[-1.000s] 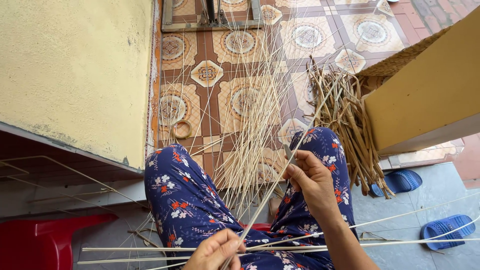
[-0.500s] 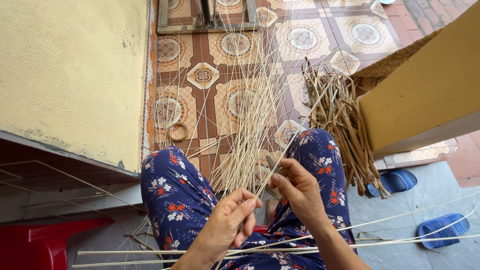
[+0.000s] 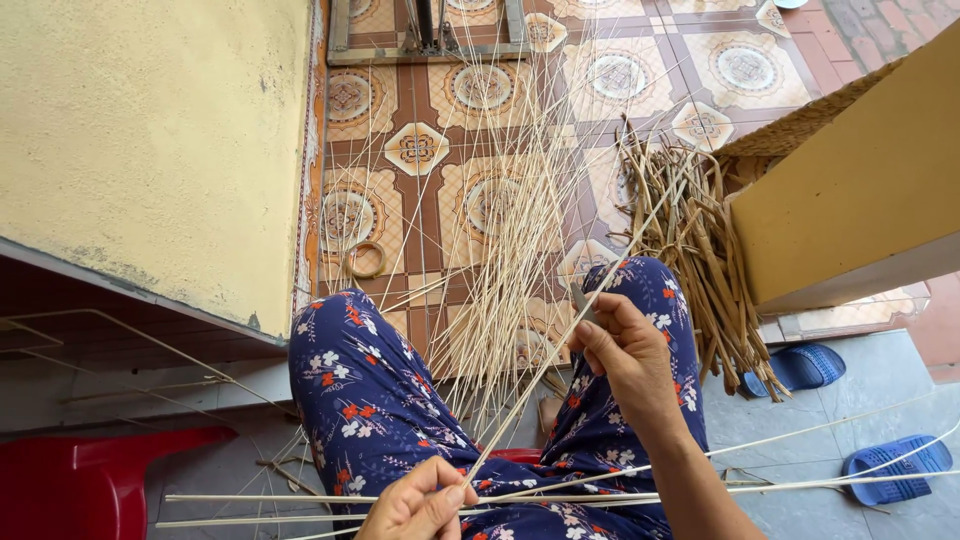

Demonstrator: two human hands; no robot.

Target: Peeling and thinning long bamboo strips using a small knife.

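Fingertips of your left hand (image 3: 415, 505) pinch the bamboo strip (image 3: 545, 365) at its lower end; your right hand (image 3: 625, 350) grips it mid-length above your lap. Bottom frame edge cuts off the left palm.

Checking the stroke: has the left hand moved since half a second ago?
Yes. The left hand has dropped toward the frame's bottom, away from the floral trouser knee.
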